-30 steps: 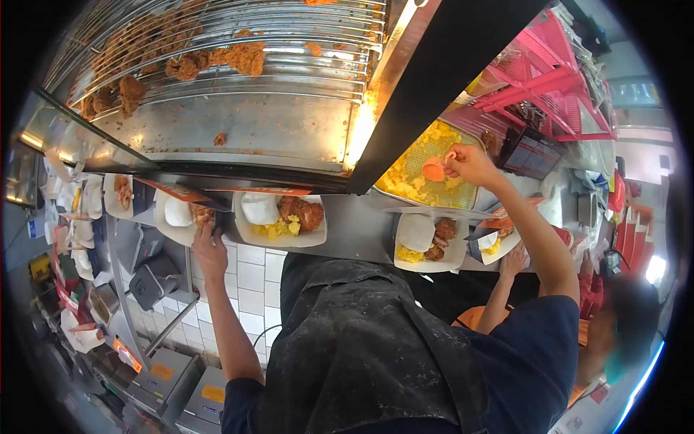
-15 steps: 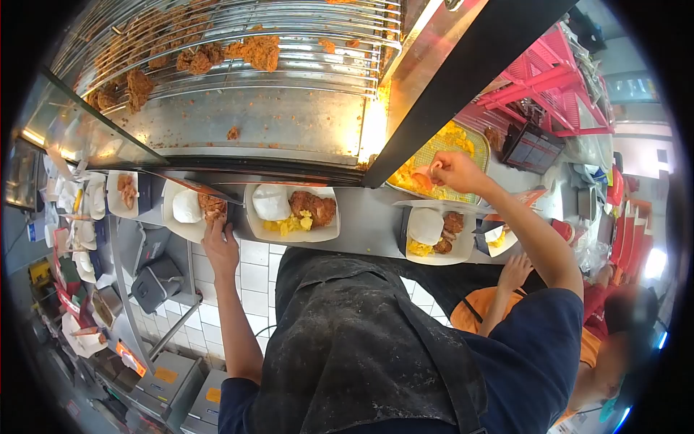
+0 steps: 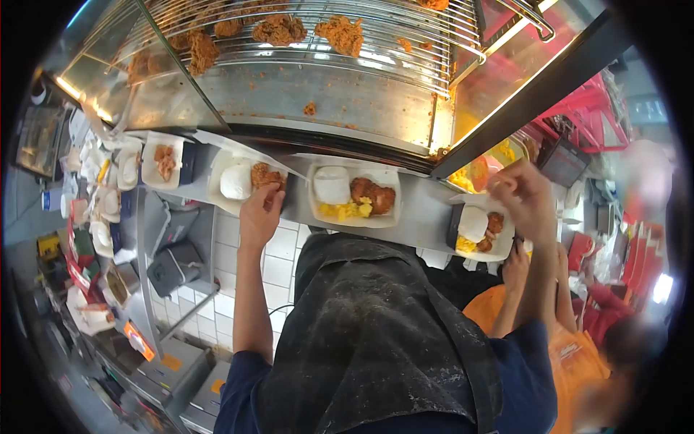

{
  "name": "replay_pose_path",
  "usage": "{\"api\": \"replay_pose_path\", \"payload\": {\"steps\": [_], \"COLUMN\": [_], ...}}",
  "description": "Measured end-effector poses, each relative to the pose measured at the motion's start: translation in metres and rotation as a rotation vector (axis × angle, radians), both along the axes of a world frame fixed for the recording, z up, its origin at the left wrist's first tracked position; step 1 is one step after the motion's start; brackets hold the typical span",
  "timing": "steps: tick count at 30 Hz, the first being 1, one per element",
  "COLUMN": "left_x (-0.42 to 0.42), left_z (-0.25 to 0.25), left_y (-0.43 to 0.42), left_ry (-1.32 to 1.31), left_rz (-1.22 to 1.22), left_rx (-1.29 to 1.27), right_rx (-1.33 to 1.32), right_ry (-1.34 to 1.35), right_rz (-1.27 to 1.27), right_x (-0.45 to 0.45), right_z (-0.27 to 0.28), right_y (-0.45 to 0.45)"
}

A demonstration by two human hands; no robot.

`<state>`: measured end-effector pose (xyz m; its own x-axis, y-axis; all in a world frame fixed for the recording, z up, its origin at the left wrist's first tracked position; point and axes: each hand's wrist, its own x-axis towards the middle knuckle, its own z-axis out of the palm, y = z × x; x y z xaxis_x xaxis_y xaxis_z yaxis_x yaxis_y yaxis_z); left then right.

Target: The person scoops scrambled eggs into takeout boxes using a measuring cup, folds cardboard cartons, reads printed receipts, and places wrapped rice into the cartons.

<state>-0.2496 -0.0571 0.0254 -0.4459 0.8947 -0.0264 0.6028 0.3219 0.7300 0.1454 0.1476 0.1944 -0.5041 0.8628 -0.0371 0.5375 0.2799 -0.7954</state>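
Note:
My left hand [image 3: 262,212] is at the right side of a paper takeaway box [image 3: 223,201], its fingers curled over the rim against a piece of fried chicken [image 3: 266,176]. A white mound of rice [image 3: 236,181] sits in the same box. My right hand [image 3: 522,197] is raised at the near edge of the egg tray [image 3: 525,148], slightly blurred, with fingers closed on a pinkish scoop [image 3: 477,173]. Between my hands stands another box [image 3: 361,219] with rice, scrambled egg [image 3: 345,210] and fried chicken [image 3: 373,195].
Behind the counter [image 3: 426,206] is a glass-fronted warmer with a wire rack [image 3: 405,58] of fried chicken. A further filled box [image 3: 499,253] stands at right, beside a co-worker's hand [image 3: 515,267]. A box of chicken pieces [image 3: 152,181] is at left.
The view has shifted, so the counter appears further right. My right hand has drawn back from over the egg tray towards me with the scoop. My left hand stays at the same box.

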Motion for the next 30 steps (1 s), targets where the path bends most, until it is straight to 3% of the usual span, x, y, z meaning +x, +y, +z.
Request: {"api": "replay_pose_path", "payload": {"steps": [2,4,7,10,12,14,16,18,20,23,30], "left_x": [-0.016,-0.047,-0.083,-0.111,-0.122,-0.133,-0.146,-0.149,-0.140,-0.138,-0.110], "left_z": [0.007,-0.001,-0.015,-0.019,-0.021,-0.024,-0.039,-0.044,-0.039,-0.052,-0.049], "left_y": [-0.006,-0.017,-0.026,-0.034,-0.035,-0.033,-0.033,-0.029,-0.025,-0.029,-0.028], "left_ry": [0.039,0.003,-0.053,-0.008,0.080,0.373,0.308,0.236,-0.094,-0.082,-0.209], "left_rz": [0.165,0.292,0.320,0.354,0.356,0.411,0.368,0.343,0.238,0.189,0.206], "left_rx": [0.078,0.118,0.200,0.212,0.153,0.206,0.168,0.133,0.011,-0.004,-0.105], "right_rx": [0.187,-0.115,-0.386,-0.444,-0.373,-0.194,0.269,0.309,0.338,0.343,0.408], "right_ry": [-0.114,0.295,0.630,0.796,0.676,0.506,0.000,-0.032,-0.066,-0.082,-0.053], "right_rz": [-0.164,-0.357,-0.641,-0.700,-0.683,-0.518,-0.243,-0.267,-0.265,-0.387,-0.299], "right_x": [-0.024,-0.032,-0.033,-0.054,-0.087,-0.109,-0.134,-0.146,-0.150,-0.151,-0.147], "right_z": [-0.013,-0.047,-0.094,-0.126,-0.129,-0.152,-0.153,-0.160,-0.162,-0.156,-0.153], "right_y": [-0.041,-0.061,-0.072,-0.101,-0.126,-0.152,-0.168,-0.179,-0.181,-0.187,-0.191]}}
